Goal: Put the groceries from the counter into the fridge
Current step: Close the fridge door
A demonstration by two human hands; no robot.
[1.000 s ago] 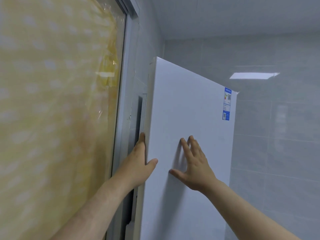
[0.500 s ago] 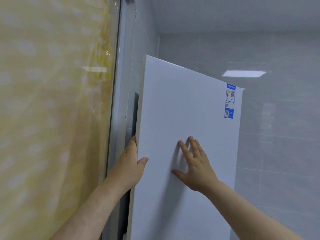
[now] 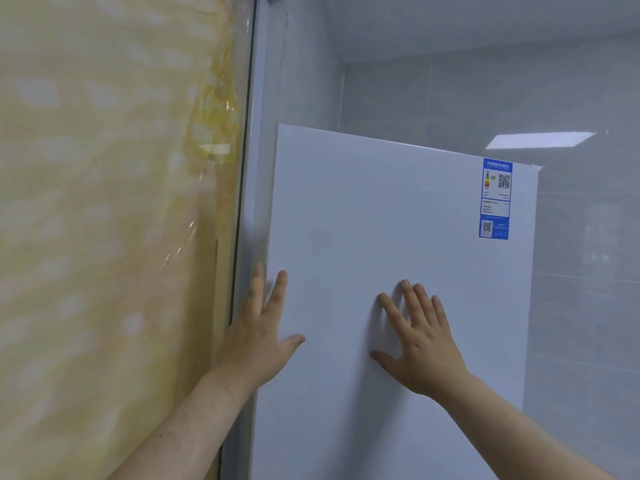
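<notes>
A tall white fridge door fills the middle of the view and looks flush with the fridge body, with no gap showing at its left edge. A blue energy label is stuck near its top right corner. My left hand lies flat with straight fingers on the door's left edge. My right hand presses flat on the door's middle with fingers spread. No groceries are in view.
A yellow patterned film-covered window stands close on the left behind a grey frame. Grey glossy wall tiles run behind and to the right of the fridge.
The fridge door has swung shut; the dark gap at its left edge is gone. My left hand went from curling round the door's edge to lying flat on it.
</notes>
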